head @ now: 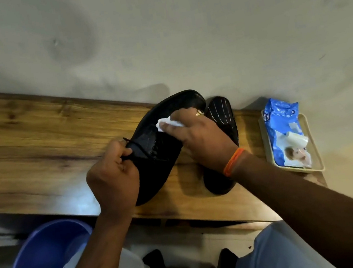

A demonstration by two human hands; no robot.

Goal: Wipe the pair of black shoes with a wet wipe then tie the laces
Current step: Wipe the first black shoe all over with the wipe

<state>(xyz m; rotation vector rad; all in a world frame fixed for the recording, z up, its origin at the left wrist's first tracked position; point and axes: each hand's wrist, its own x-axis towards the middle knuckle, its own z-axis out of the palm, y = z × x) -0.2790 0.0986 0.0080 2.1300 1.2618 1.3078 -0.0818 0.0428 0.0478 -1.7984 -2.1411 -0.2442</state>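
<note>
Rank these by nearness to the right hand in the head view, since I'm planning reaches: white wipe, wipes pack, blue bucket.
1. White wipe: under the right hand, on the held shoe.
2. Wipes pack: in the tray, right.
3. Blue bucket: below the table, far left.

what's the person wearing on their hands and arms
Both forearms are bare, with no sleeves in view. The right hand has a gold-coloured ring on one finger and an orange thread band round the wrist. The left hand shows no ring, band or watch.
</note>
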